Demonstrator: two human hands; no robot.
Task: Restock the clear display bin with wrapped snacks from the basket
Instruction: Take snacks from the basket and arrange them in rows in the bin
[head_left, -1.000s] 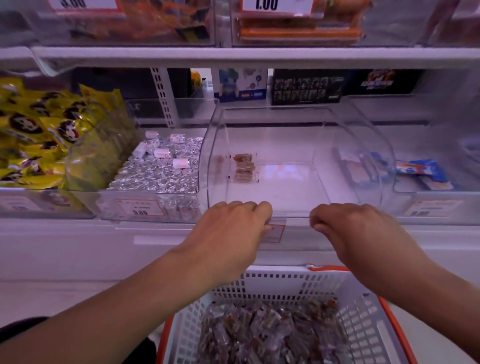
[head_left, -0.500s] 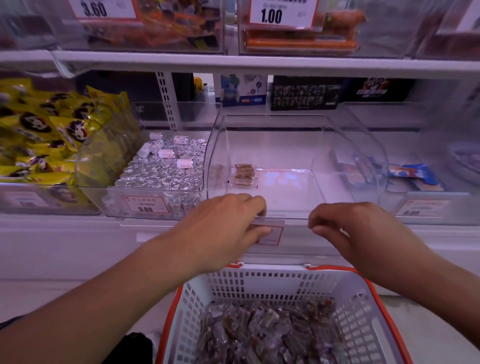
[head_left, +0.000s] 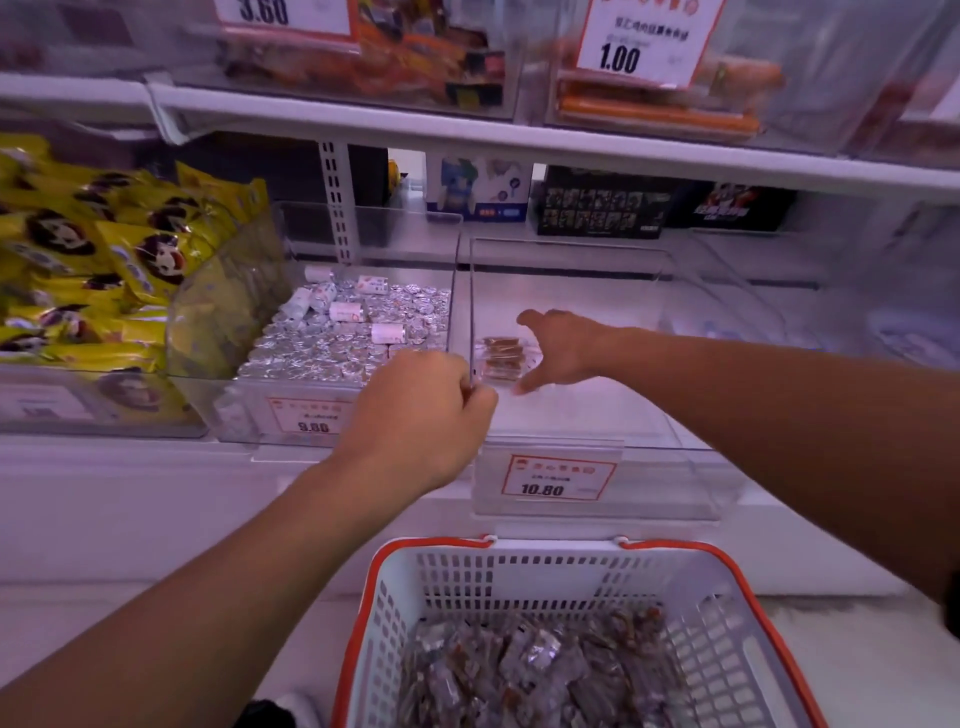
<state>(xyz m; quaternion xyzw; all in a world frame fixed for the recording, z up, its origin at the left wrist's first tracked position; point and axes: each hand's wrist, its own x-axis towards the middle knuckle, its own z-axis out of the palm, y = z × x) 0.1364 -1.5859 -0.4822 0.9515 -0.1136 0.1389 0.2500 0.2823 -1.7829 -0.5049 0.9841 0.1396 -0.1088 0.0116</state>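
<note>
The clear display bin (head_left: 670, 483) sits on the lower shelf with a 10.80 price tag on its front. It holds only a few brown wrapped snacks (head_left: 500, 349) near its left wall. My left hand (head_left: 426, 410) has curled fingers and pinches the bin's front left corner. My right hand (head_left: 563, 345) reaches inside the bin, thumb and fingers spread beside those snacks and holding nothing. Below the shelf, a white basket (head_left: 400, 566) with an orange rim holds several wrapped snacks (head_left: 545, 670).
Left of the clear bin is a bin of silver foil sweets (head_left: 343, 343) tagged 9.80, and further left yellow snack bags (head_left: 104, 249). An upper shelf (head_left: 467, 135) overhangs the bins. Another clear bin (head_left: 831, 312) stands at the right.
The bin's curved lid, down over the front before, no longer covers it. My right hand left the front edge and went inside the bin. My left hand shifted to the left corner.
</note>
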